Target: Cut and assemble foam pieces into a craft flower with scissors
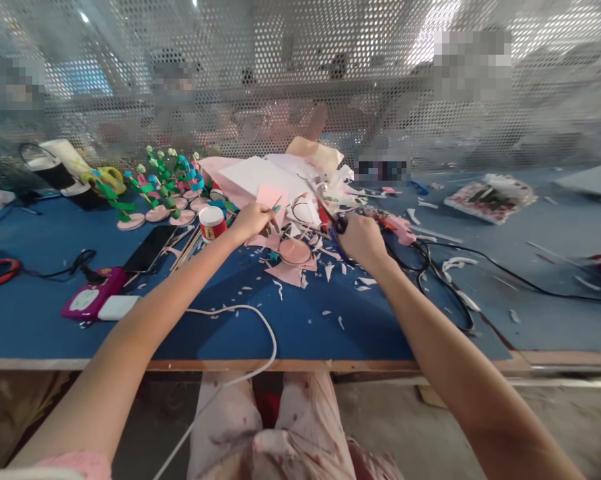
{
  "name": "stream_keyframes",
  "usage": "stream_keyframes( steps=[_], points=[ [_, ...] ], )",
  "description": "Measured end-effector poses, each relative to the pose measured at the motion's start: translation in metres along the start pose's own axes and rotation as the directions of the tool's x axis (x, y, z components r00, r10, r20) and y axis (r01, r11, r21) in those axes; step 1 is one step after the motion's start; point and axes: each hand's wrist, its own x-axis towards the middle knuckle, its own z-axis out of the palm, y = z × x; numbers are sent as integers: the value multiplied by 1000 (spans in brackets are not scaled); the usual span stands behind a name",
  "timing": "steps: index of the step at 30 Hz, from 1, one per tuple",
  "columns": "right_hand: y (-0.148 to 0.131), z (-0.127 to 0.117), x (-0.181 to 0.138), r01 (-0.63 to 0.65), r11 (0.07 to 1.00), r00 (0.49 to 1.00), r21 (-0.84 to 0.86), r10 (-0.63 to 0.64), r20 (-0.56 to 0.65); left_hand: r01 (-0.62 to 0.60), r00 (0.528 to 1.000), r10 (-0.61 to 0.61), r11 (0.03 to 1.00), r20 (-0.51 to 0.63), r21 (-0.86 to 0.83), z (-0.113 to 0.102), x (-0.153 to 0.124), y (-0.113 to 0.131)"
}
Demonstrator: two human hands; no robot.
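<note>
A small stick with a teal tip (275, 215) is pinched between the fingers of the left hand (253, 220), which is held over the middle of the blue-covered table (300, 327). A pair of scissors (325, 217) is gripped by the right hand (363, 239), fingers closed around the dark handles, with the blades pointing up and away towards the far edge. Between the two hands, just below them, a round pink foam disc (294, 251) is seen lying on pink offcuts, with white paper scraps (330, 270) scattered around it. A heap of pink and white sheets (260, 177) is piled behind the hands. Just left of the left hand a white jar with a red label (212, 223) stands upright, and near it a dark phone (150, 247) lies flat. Finished foam flowers on pink bases (160, 187) are grouped towards the far left. A pink glue gun (398, 227) lies just right of the right hand, its black cable (480, 267) trailing to the right edge. A white cable (260, 333) hangs over the near edge.
</note>
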Motion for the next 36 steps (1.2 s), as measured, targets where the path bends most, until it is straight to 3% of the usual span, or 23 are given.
stream_keyframes(
  steps=[3, 7, 10, 14, 16, 17, 19, 22, 27, 30, 33, 36],
  points=[
    [1, 5, -2, 42, 964, 999, -262, -33, 38, -13, 1000, 12, 987, 7, 158, 7, -1, -3],
    [1, 14, -3, 13, 974, 999, -228, -3, 46, -76, 996, 86, 901, -3, 426, 12, -11, 1],
    [1, 18, -3, -4, 988, 998, -157, 14, 61, -88, 993, 113, 900, -33, 427, 17, -23, 8],
    [1, 18, -3, 35, 992, 999, -118, -35, 7, -225, 964, 245, 960, -106, 168, 27, -29, 14],
    [1, 18, -3, 46, 991, 998, -129, -52, -43, -237, 971, 232, 969, -63, -71, 31, -26, 13],
    [1, 19, -2, 45, 989, 997, -137, -53, -53, -186, 982, 190, 961, -1, -206, 32, -23, 12],
    [1, 19, -2, 55, 987, 997, -151, -62, -46, -10, 994, 63, 864, 89, -503, 33, -19, 8],
    [1, 21, -2, 93, 981, 995, -168, -100, -31, 132, 981, 32, 621, 193, -773, 33, -16, 1],
    [-5, 20, -8, 107, 972, 991, -209, -123, -61, 212, 969, 45, 358, 243, -910, 32, -17, -3],
    [-8, 11, -10, 84, 976, 978, -199, -119, -172, 226, 965, 71, 248, 251, -942, 31, -19, -7],
    [1, -3, -3, -40, 986, 925, -164, -25, -379, 230, 961, 126, 133, 247, -964, 31, -22, -12],
    [27, -16, 10, -328, 937, 796, -120, 205, -569, 235, 971, 30, 57, 237, -970, 32, -25, -17]
  ],
)
